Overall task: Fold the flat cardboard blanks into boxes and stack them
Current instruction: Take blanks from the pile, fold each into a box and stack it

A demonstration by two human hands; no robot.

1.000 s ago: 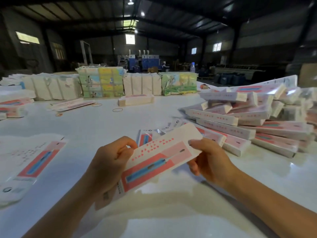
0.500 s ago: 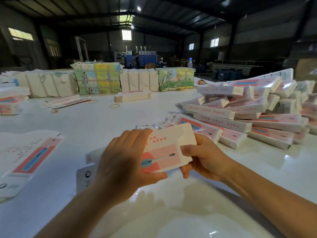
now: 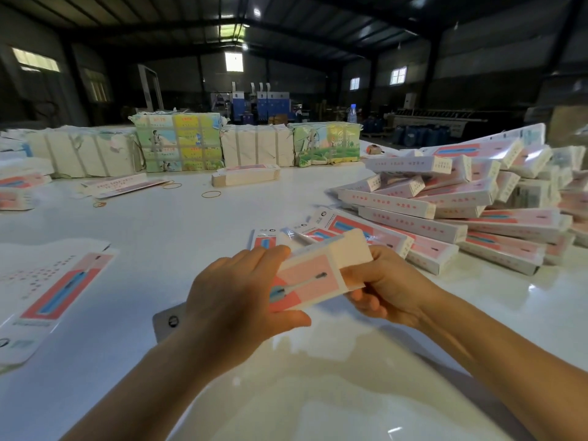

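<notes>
Box [image 3: 313,273], half-folded: at frame centre, above the worktop [image 3: 178,237]; my left hand [image 3: 235,300] curled over its left end, my right hand [image 3: 386,286] gripped its right end. Folded boxes [image 3: 451,205]: piled at right.

Glossy white table [image 3: 159,224] — mirror-smooth; matt printed cardboard box [image 3: 318,275]; paper-wrapped bundles [image 3: 178,144], strapped.

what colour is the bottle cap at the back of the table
Blue: the clear bottle behind the far bundles has a blue cap, seen in the head view.
</notes>
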